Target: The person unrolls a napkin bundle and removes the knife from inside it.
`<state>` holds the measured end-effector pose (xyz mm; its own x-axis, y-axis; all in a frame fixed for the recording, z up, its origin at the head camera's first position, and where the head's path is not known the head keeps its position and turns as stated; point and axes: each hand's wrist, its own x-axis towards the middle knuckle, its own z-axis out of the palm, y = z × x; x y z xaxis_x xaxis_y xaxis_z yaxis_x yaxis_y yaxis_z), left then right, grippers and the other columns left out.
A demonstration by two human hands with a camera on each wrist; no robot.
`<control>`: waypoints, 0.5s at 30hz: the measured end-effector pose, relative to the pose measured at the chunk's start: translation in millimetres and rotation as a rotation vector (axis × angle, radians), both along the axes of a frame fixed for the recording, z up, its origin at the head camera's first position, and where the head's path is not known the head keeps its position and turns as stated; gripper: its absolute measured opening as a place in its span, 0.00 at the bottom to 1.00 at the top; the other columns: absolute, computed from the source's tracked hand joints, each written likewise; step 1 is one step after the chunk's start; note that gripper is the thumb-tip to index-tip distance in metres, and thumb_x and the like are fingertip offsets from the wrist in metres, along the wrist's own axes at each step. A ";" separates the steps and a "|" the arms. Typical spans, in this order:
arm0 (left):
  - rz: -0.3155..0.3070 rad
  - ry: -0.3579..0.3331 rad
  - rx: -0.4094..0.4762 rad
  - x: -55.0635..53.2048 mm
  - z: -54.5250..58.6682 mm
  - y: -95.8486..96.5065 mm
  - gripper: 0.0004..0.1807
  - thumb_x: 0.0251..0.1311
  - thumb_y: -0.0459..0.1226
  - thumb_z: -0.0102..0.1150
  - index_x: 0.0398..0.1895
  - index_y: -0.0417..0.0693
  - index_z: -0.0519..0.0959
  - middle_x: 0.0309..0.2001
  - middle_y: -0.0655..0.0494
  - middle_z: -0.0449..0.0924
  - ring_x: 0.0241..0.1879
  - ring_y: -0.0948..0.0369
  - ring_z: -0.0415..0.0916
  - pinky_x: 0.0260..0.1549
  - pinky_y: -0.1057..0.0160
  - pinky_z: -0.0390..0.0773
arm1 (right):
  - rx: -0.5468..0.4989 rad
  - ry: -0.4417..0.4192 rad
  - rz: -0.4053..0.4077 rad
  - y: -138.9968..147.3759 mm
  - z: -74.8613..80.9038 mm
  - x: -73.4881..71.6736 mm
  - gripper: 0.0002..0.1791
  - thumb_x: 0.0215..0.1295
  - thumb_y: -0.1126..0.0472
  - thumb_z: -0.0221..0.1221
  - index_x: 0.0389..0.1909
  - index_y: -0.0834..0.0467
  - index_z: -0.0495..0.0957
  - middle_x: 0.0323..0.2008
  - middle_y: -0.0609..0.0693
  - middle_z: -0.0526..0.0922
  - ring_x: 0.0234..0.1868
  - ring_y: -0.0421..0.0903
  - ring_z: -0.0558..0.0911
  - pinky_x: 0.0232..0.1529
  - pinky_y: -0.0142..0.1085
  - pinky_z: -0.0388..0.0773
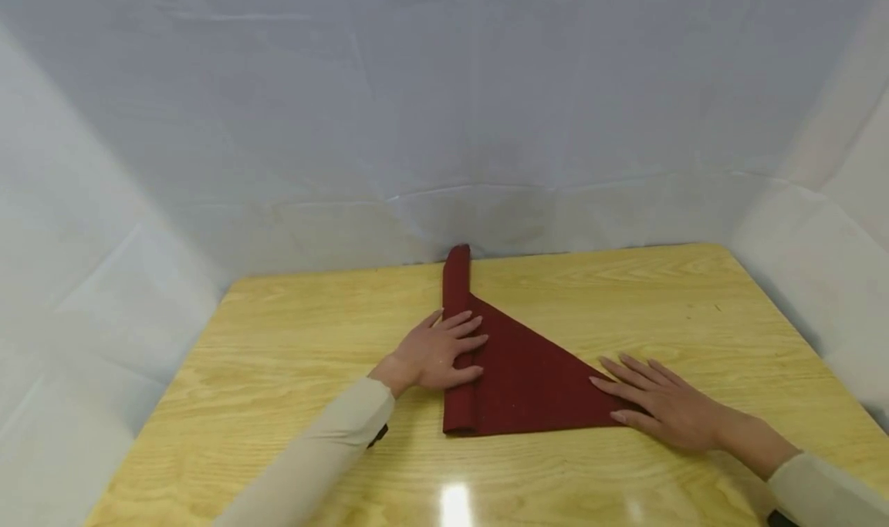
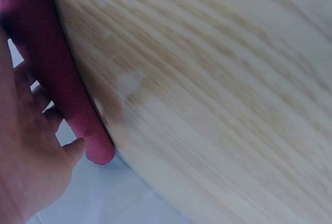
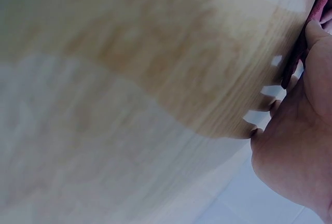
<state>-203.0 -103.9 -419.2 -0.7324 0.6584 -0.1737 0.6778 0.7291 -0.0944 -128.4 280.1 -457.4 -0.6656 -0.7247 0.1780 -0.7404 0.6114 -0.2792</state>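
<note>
The red cloth [image 1: 535,380] lies on the counter [image 1: 292,319], its long strip [image 1: 456,280] pointing away from me under my left fingers [image 1: 474,342], while my right fingers [image 1: 618,389] touch its right corner [image 1: 596,411], all spread and gripping nothing.

A glossy, yellow wood-grained tabletop [image 1: 312,311] has pale, creased sheeting [image 1: 444,110] around 3 of its sides.

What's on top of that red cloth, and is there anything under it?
Two hands: the left hand across the cloth's folded left strip, the right hand over its right corner. Underneath is the table; anything else there is covered.
</note>
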 end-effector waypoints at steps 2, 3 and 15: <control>0.003 0.000 0.001 1.1 0.4 -2.2 0.34 0.67 0.63 0.36 0.72 0.63 0.61 0.74 0.61 0.49 0.73 0.61 0.42 0.68 0.49 0.44 | -0.001 -0.014 -0.004 -0.1 -0.4 0.2 0.26 0.73 0.53 0.50 0.70 0.49 0.65 0.71 0.53 0.58 0.72 0.55 0.53 0.65 0.26 0.24; 0.004 0.001 0.004 1.5 0.8 -3.0 0.34 0.67 0.63 0.36 0.72 0.62 0.61 0.74 0.61 0.49 0.73 0.61 0.42 0.68 0.49 0.44 | -0.003 -0.021 -0.007 -0.1 -0.7 0.2 0.26 0.73 0.53 0.50 0.70 0.49 0.65 0.71 0.54 0.59 0.71 0.56 0.54 0.65 0.26 0.24; 0.025 0.014 0.016 4.2 7.1 -14.2 0.34 0.67 0.64 0.35 0.70 0.60 0.65 0.73 0.60 0.51 0.72 0.61 0.44 0.68 0.50 0.45 | 0.000 -0.027 -0.011 3.5 -5.2 -1.9 0.26 0.73 0.53 0.50 0.70 0.49 0.64 0.71 0.56 0.58 0.69 0.61 0.56 0.65 0.25 0.23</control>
